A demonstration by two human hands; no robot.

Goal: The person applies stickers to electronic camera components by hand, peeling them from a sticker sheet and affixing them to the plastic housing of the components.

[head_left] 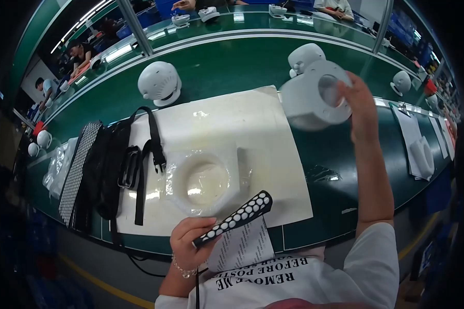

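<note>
My left hand [192, 238] is closed on a black strip with rows of white round dots [235, 218], close to my body at the table's front edge. A sheet of printed white paper [242, 246] hangs below the strip. My right hand [360, 105] is raised at the right, gripping a white rounded plastic housing [307, 100] by the rim of its round opening. The housing is slightly blurred and tilted, its opening turned toward me. Between my hands, a white foam block with a round hollow [232, 172], wrapped in clear film, lies on a cream-coloured sheet [273, 144].
Black straps with buckles [134, 170] and a black-and-white dotted strip [80, 170] lie at the left, beside clear plastic bags [59, 172]. White rounded units [160, 82] stand along the green table's far side. A clipboard with papers [410, 134] lies at the right. Other people work farther off.
</note>
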